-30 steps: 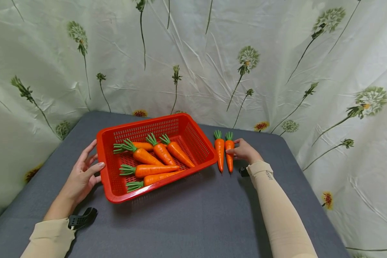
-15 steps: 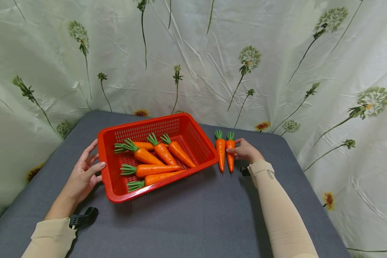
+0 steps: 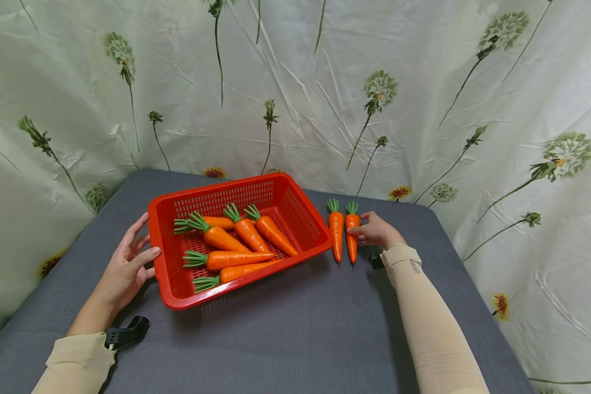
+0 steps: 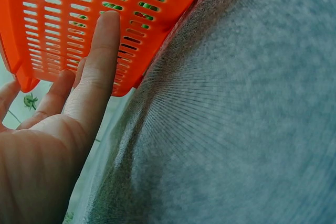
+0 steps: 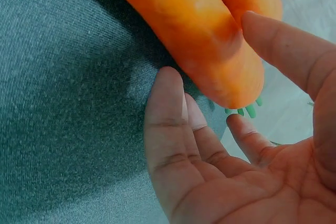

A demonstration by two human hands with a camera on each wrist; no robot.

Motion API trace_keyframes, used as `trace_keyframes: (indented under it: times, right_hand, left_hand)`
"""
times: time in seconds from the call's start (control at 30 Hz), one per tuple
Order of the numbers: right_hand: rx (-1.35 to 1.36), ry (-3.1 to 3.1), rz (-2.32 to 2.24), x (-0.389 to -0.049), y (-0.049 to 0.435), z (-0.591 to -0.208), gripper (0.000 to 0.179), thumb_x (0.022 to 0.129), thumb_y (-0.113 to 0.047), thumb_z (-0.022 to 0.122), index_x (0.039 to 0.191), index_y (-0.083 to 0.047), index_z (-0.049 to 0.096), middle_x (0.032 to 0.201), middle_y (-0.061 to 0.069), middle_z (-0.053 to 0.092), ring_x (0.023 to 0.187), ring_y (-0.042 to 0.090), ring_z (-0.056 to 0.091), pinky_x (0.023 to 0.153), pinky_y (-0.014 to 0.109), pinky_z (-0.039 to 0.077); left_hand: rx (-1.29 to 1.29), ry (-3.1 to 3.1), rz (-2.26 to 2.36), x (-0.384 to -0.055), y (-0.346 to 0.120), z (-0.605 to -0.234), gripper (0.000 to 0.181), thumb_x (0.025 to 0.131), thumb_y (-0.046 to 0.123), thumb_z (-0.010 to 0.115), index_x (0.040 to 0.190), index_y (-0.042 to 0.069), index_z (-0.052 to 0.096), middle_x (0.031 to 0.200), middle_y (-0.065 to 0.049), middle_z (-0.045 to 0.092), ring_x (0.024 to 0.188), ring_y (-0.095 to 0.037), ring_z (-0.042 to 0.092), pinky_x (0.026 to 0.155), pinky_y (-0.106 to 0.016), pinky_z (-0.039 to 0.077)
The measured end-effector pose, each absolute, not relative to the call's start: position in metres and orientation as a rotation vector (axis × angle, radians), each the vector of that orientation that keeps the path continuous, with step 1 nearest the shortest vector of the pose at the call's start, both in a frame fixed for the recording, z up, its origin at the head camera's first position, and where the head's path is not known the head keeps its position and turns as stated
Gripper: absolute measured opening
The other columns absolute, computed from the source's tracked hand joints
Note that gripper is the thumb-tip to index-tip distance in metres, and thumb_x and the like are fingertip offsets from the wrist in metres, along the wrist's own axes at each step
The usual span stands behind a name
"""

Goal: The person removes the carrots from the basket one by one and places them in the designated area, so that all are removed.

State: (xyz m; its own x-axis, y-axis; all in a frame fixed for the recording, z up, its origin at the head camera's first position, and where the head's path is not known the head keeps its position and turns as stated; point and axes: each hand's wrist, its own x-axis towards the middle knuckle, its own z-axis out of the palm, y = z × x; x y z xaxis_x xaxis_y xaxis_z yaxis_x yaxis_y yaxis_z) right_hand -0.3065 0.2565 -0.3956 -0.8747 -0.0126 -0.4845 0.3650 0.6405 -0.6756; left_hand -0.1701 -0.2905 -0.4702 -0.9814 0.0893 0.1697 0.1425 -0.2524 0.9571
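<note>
A red plastic basket (image 3: 161, 273) with perforated walls stands left of centre on the table in the head view. Several carrots (image 3: 248, 234) with green tops lie inside it. My left hand (image 3: 123, 268) rests against its left end, fingers extended; the left wrist view shows fingertips at the slotted wall (image 4: 63, 35). Right of the basket, two carrots lie side by side, tops pointing away: an inner carrot (image 3: 335, 232) and an outer carrot (image 3: 352, 241). Around the outer carrot, my right hand (image 3: 376, 231) has its thumb and fingers spread, a gap showing beside the index finger in the right wrist view.
Dark grey cloth covers the table (image 3: 285, 339). Behind it hangs a pale curtain (image 3: 300, 98) printed with dandelions. The basket's right rim comes close to the inner carrot. A black wrist device (image 3: 128, 331) sits at my left wrist.
My right hand has shifted slightly right and its fingers have loosened from the outer carrot. The left hand and the basket hold their places.
</note>
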Motion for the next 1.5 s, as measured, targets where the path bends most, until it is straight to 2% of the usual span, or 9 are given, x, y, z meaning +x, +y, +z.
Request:
trace_keyframes:
  times: [0.1, 0.23, 0.73, 1.13, 1.37, 1.5]
  right_hand:
    - [0.278, 2.411, -1.131, -0.306, 0.257, -0.395, 0.08, 0.107, -0.022, 0.067, 0.162, 0.002, 0.016, 0.143, 0.026, 0.044, 0.116, 0.03, 0.059, 0.109, 0.046, 0.057]
    - [0.275, 2.428, -1.113, -0.306, 0.258, -0.39, 0.081, 0.107, -0.024, 0.067, 0.163, 0.003, 0.016, 0.155, 0.032, 0.038, 0.131, 0.038, 0.057, 0.116, 0.051, 0.052]
    - [0.208, 2.503, -1.044, -0.315, 0.246, -0.344, 0.079, 0.109, -0.031, 0.064, 0.167, -0.001, 0.019, 0.167, 0.03, 0.031, 0.15, 0.045, 0.046, 0.125, 0.054, 0.042]
    - [-0.006, 2.552, -1.09, -0.324, 0.205, -0.315, 0.071, 0.108, -0.028, 0.067, 0.163, -0.003, 0.03, 0.153, 0.03, 0.052, 0.144, 0.045, 0.052, 0.119, 0.055, 0.048]
    - [-0.081, 2.576, -1.05, -0.329, 0.177, -0.304, 0.063, 0.106, -0.028, 0.068, 0.158, -0.005, 0.04, 0.143, 0.026, 0.058, 0.125, 0.037, 0.062, 0.102, 0.042, 0.055]
    - [-0.104, 2.581, -1.058, -0.328, 0.161, -0.301, 0.061, 0.105, -0.028, 0.071, 0.155, -0.006, 0.045, 0.144, 0.023, 0.058, 0.123, 0.034, 0.063, 0.104, 0.045, 0.055]
  left_hand:
    - [-0.303, -1.895, -2.443, -0.17, -0.291, -0.471, 0.08, 0.109, 0.0, 0.053, 0.173, 0.033, 0.018, 0.147, 0.007, 0.043, 0.118, -0.004, 0.066, 0.079, -0.032, 0.066]
    - [-0.293, -1.904, -2.436, -0.17, -0.292, -0.471, 0.08, 0.109, 0.0, 0.053, 0.173, 0.033, 0.018, 0.147, 0.007, 0.042, 0.118, -0.004, 0.065, 0.079, -0.031, 0.066]
    - [-0.291, -1.899, -2.44, -0.169, -0.293, -0.471, 0.08, 0.109, 0.0, 0.053, 0.173, 0.033, 0.018, 0.147, 0.007, 0.042, 0.119, -0.005, 0.064, 0.079, -0.032, 0.066]
    - [-0.305, -1.887, -2.458, -0.17, -0.291, -0.472, 0.08, 0.109, 0.0, 0.054, 0.173, 0.033, 0.018, 0.147, 0.006, 0.042, 0.119, -0.005, 0.066, 0.08, -0.033, 0.066]
    - [-0.311, -1.878, -2.46, -0.171, -0.29, -0.469, 0.08, 0.109, 0.0, 0.053, 0.173, 0.032, 0.018, 0.146, 0.005, 0.042, 0.118, -0.005, 0.066, 0.079, -0.033, 0.067]
    - [-0.313, -1.879, -2.453, -0.17, -0.29, -0.468, 0.08, 0.108, 0.0, 0.054, 0.173, 0.031, 0.018, 0.146, 0.005, 0.043, 0.117, -0.005, 0.067, 0.079, -0.032, 0.067]
